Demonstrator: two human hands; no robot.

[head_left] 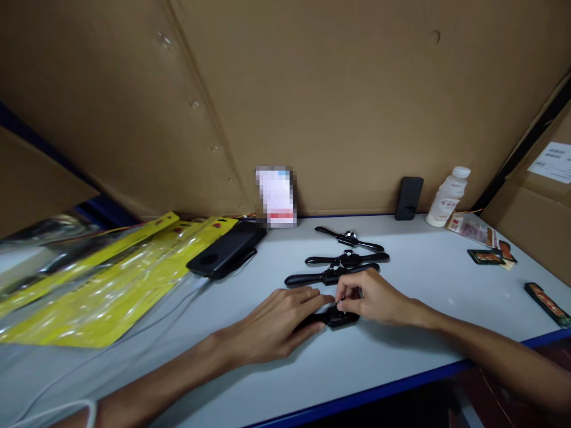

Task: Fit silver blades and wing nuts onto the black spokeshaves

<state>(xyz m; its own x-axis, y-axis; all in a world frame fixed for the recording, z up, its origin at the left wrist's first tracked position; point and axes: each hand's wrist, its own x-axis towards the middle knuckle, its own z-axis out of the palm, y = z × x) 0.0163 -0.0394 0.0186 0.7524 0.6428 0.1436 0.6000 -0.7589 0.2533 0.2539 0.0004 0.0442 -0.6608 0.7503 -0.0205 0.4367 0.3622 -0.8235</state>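
Note:
The nearest black spokeshave [342, 320] lies on the table between my hands. My left hand [283, 318] is closed round its left handle, with the index finger reaching along to the middle. My right hand [372, 297] pinches at the top of its body, on what seems to be a small shiny knob mostly covered by the fingertips. Just beyond, three more spokeshaves lie in a rough column: a near one [307, 278], a middle one [347, 258] and a far one [350, 238]. Their silvery adjusting knobs face up.
Yellow-edged plastic packets [147, 279] spread over the left side, beside a black power bank [227, 249] with a white cable. A blurred-out lit screen [275, 196], a phone [409, 198] and a bottle [448, 197] stand at the cardboard wall. Small packets [486, 257] lie at right.

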